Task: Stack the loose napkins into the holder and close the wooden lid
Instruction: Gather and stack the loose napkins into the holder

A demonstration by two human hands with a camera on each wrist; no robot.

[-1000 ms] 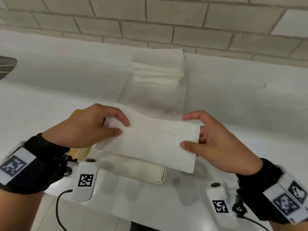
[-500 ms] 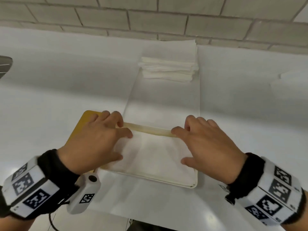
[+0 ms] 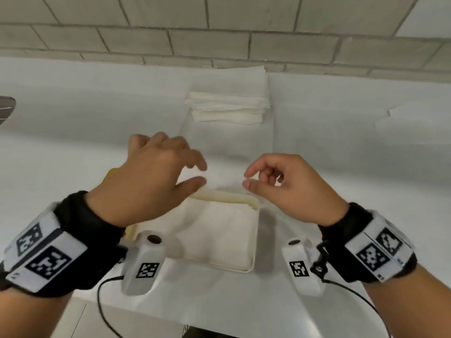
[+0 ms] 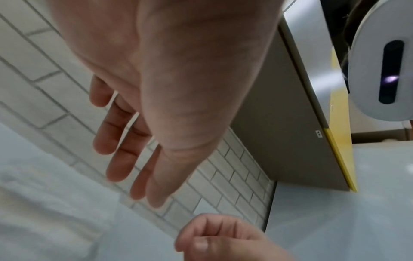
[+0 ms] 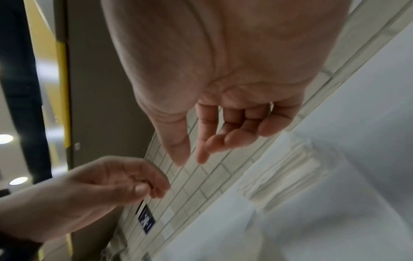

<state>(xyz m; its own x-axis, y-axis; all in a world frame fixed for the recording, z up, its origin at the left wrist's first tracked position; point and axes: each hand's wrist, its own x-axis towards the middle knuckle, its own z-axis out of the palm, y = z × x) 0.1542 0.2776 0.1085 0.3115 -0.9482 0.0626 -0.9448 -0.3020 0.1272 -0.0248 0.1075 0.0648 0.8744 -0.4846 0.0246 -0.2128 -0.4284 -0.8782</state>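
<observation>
A person's left hand [image 3: 156, 176] and right hand [image 3: 288, 184] hover at mid-frame above the cream napkin holder [image 3: 253, 242], both empty, the left with fingers loosely spread, the right loosely curled. A white napkin [image 3: 217, 230] lies flat inside the holder at lower centre. The loose napkin stack [image 3: 229, 106] sits at upper centre, against the tiled wall [image 3: 219, 23].
</observation>
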